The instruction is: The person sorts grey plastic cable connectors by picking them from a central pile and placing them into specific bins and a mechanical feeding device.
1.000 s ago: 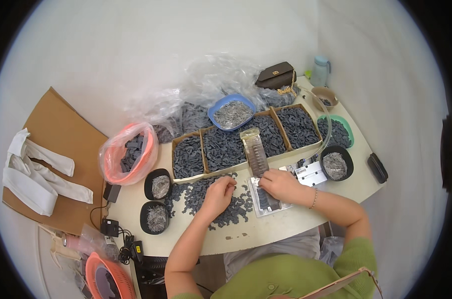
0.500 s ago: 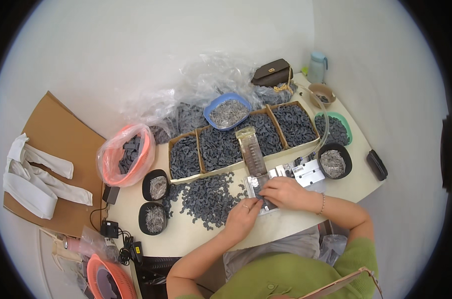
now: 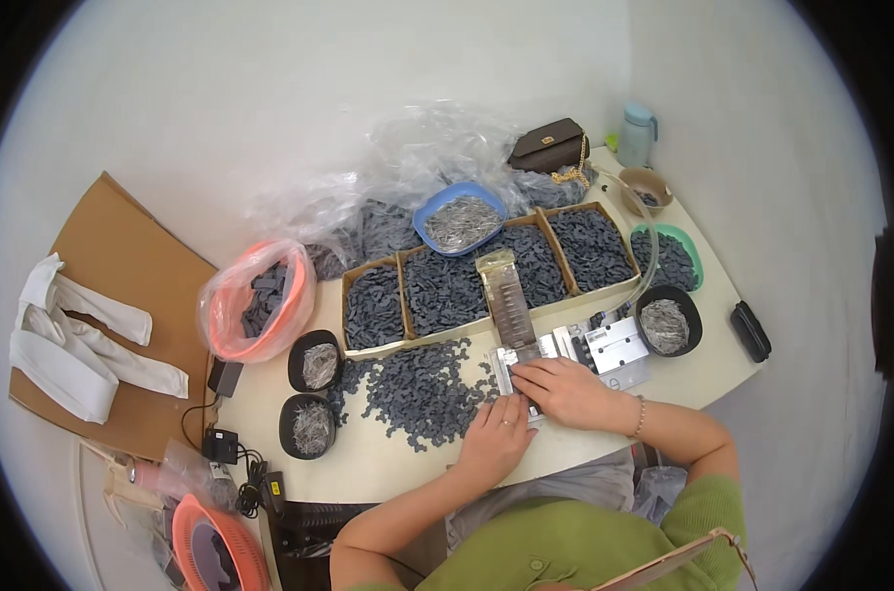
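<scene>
Metal holder (image 3: 503, 372) was set on the surface (image 3: 368, 475), just right of the loose grey pieces (image 3: 422, 394), and was partly covered by the left hand (image 3: 496, 435) and the right hand (image 3: 570, 394). Whether anything was held in either grip could not be told.

Brn bag (image 3: 545, 148) nr blue jug (image 3: 635, 138).

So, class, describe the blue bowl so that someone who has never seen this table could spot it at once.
On the pale table, find the long divided tray full of dark grey pieces. At its far edge, near the middle, is a blue bowl of silvery pieces. The black bowls hold similar pieces; only this one is blue.
</scene>
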